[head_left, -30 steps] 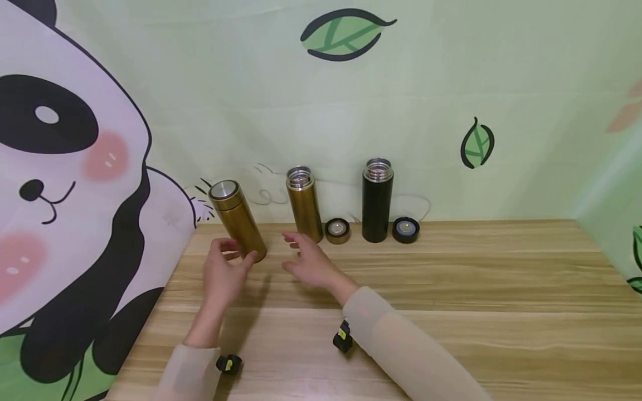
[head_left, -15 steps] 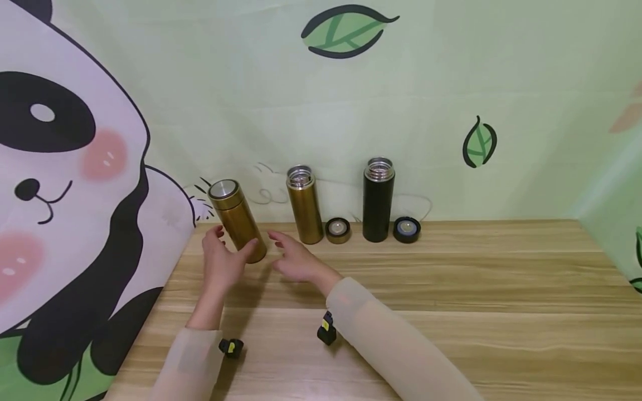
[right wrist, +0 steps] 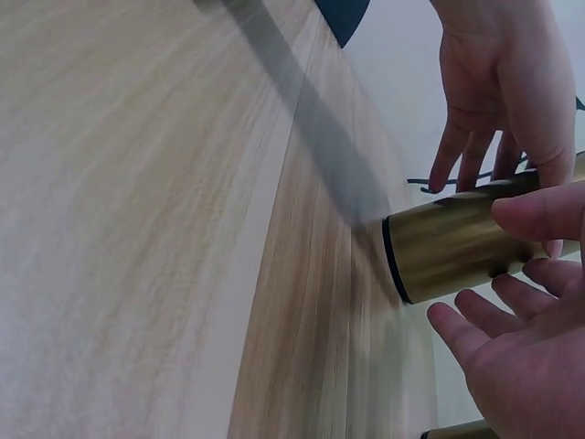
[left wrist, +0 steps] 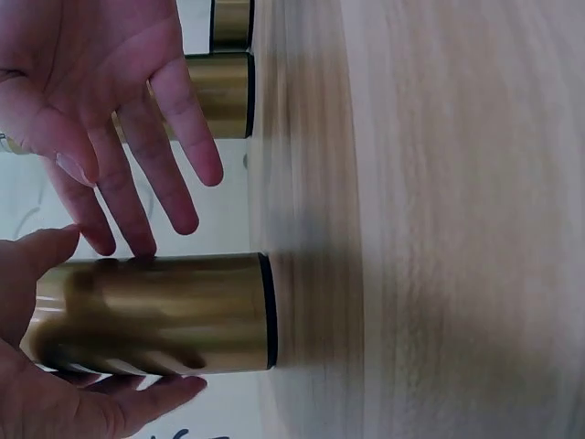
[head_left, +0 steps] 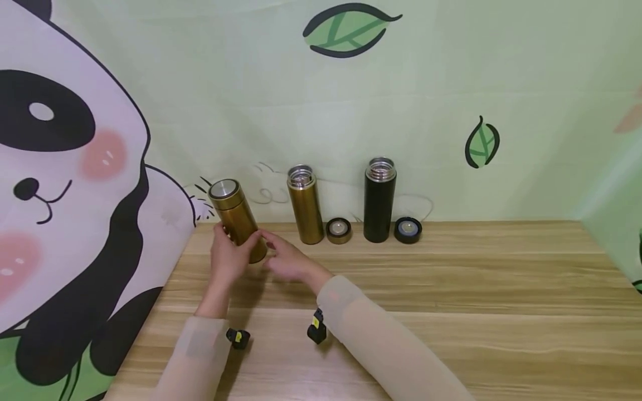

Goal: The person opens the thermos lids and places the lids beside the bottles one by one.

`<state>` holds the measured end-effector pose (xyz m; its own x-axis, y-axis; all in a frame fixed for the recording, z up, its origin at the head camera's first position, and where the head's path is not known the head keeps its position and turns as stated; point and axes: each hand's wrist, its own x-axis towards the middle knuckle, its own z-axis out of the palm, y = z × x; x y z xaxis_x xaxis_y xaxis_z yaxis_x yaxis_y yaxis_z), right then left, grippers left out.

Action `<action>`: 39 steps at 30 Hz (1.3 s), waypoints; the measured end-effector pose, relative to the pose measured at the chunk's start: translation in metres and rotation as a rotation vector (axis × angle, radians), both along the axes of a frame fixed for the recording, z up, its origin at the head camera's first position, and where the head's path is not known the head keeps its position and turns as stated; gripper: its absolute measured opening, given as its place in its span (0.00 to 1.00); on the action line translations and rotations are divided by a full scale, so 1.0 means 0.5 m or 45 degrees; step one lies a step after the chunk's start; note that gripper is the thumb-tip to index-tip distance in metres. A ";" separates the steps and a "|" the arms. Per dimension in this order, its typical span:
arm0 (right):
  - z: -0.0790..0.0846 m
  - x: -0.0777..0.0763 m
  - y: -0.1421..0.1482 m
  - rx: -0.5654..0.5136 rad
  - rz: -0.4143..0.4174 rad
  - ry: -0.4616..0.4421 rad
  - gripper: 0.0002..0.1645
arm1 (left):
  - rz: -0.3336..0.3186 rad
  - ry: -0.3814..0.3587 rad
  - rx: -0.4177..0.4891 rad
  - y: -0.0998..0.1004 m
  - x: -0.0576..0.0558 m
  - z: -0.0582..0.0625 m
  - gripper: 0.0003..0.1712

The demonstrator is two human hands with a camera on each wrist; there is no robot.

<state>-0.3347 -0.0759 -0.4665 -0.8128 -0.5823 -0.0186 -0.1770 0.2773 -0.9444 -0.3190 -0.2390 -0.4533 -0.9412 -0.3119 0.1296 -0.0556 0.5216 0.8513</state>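
Observation:
A gold thermos (head_left: 241, 217) with its silver-topped lid on stands at the left of the table. My left hand (head_left: 229, 262) holds its lower body, thumb across the front and fingers round the far left side. From the right, my right hand (head_left: 291, 260) reaches its lower part with fingers extended. In the left wrist view, the fingertips of the right hand (left wrist: 110, 91) come right at the wall of the thermos (left wrist: 174, 315). The right wrist view has the right hand (right wrist: 539, 352) below the thermos (right wrist: 457, 242), fingers loosely spread, and the left hand (right wrist: 507, 82) above.
To the right stand an uncapped gold thermos (head_left: 306, 214) and an uncapped black thermos (head_left: 378, 211). Beside them lie a gold-rimmed lid (head_left: 339, 230) and a black lid (head_left: 408, 230). A printed cloth wall (head_left: 426, 83) rises behind the wooden table (head_left: 476, 278).
My right hand has moved left from near the uncapped gold thermos to the lidded one. The left hand has closed in round the lidded thermos, which stays in place.

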 end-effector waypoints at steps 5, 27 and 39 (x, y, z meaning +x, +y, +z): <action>0.003 0.001 0.003 -0.009 0.033 0.002 0.53 | 0.026 0.043 -0.002 -0.001 -0.004 0.000 0.48; 0.003 -0.004 0.021 -0.044 -0.019 0.167 0.41 | 0.071 0.045 -0.024 0.009 0.028 0.020 0.48; 0.001 -0.003 0.046 -0.174 -0.082 0.109 0.37 | -0.028 0.020 -0.084 0.038 0.060 0.035 0.49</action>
